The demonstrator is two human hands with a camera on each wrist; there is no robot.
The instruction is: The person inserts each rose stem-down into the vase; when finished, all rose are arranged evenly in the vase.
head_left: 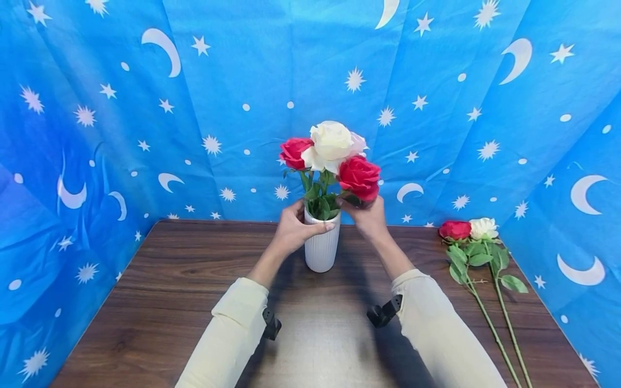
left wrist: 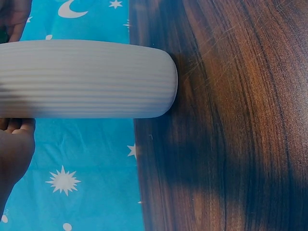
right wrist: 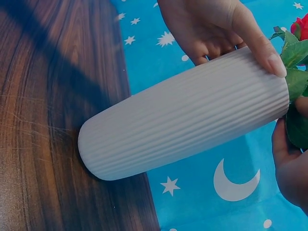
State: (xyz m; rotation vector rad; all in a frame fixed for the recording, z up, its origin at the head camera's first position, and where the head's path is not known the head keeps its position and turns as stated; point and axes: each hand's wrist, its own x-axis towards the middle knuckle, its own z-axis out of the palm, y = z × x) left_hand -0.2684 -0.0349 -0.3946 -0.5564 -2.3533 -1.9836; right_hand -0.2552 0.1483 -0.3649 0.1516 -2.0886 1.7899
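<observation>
Left hand (head_left: 292, 229) gripping a ribbed white vase (head_left: 321, 250), right hand (head_left: 367, 216) pinching green leaves (right wrist: 297, 127) at its rim.
Round-based, the vase stands upright on the dark wood-grain table (head_left: 194, 275), beneath ruffled roses (head_left: 359, 177).

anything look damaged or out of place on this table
Nothing looks spilled or toppled; the white ribbed vase stands upright. Only faint, pale scratches stand out on the dark brown wood-grain tabletop near the vase's base, since they cut across the grain.
</observation>
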